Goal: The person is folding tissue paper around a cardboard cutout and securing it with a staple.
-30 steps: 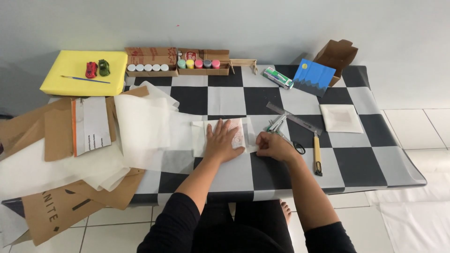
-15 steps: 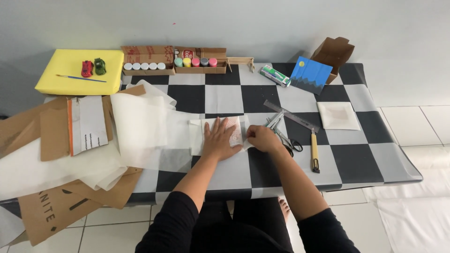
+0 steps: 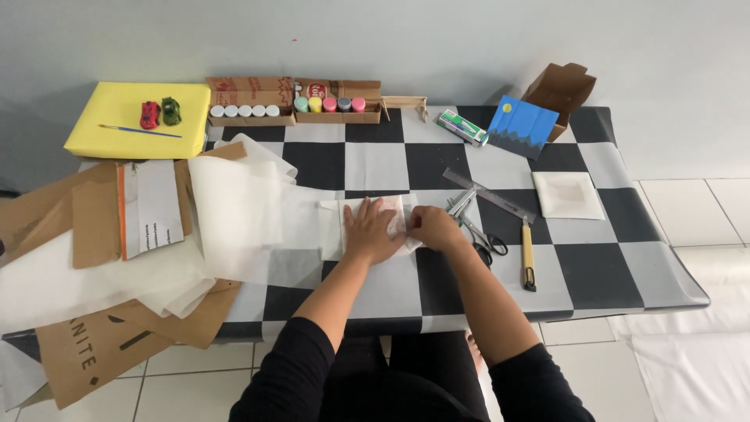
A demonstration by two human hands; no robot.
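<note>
Pressing flat with open fingers, the left hand [image 3: 373, 231] lies on the white folded paper [image 3: 336, 227] at the frame's centre — the right hand [image 3: 434, 227] pinches its right edge, beside the scissors [image 3: 484, 238].

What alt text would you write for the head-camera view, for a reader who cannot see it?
Seen from above, a person's left hand presses flat on a small white folded paper packet while the right hand pinches its edge, on a black-and-white checkered table. Black-handled scissors, a grey metal ruler and a yellow-handled craft knife lie to the right; loose white tissue sheets spread left.
</note>
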